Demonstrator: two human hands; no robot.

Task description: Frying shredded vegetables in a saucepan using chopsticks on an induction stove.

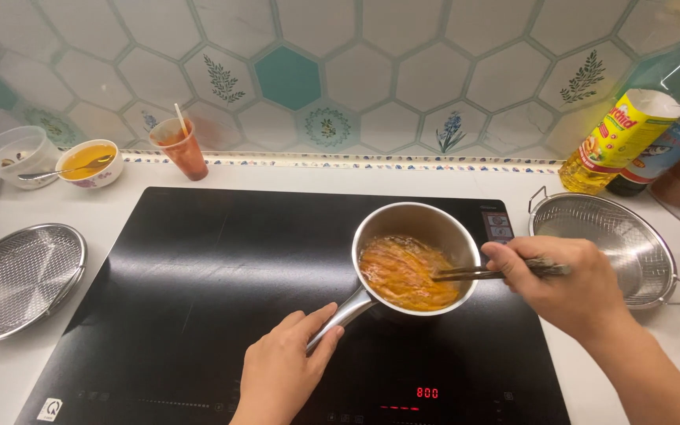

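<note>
The left hand reaches up from the near edge of the desk, palm down, forearm barely in view. Its fingers and thumb curl loosely around a slim handle. The right hand comes in from the near right corner on a bare forearm, knuckles up, its fingers pinched tight on a pair of sticks, pointing left.

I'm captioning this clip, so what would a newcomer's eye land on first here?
First the steel saucepan of orange food on the black cooktop, right of center. The left hand grips its handle while the right hand dips chopsticks in. Steel strainers sit at the left and right edges.
</note>
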